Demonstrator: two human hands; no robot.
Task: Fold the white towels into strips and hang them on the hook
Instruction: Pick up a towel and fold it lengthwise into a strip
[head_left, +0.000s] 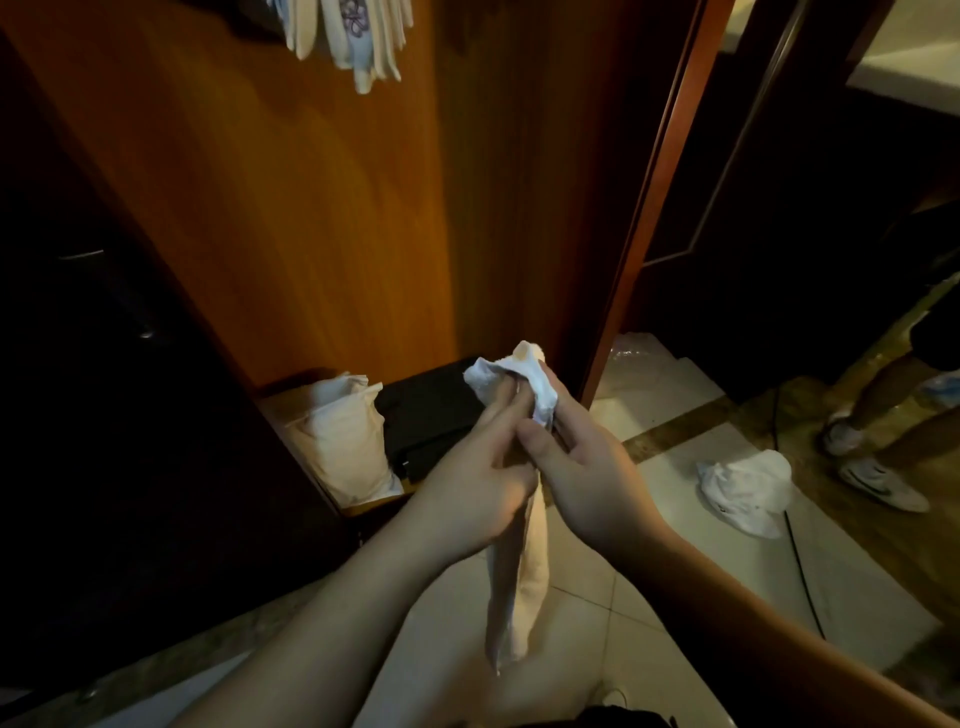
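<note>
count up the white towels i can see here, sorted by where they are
In the hands: 1, the folded strip held by the left hand and right hand
Crumpled on the floor: 1, the loose towel
Hanging at the top: a bunch of hung strips, cropped by the frame, number cannot be told
Total clearly countable: 2

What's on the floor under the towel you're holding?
Below the hanging white towel, gripped by the left hand and right hand, only pale floor tiles show. The floor directly behind the strip is covered. Another crumpled towel lies off to the right.
</note>
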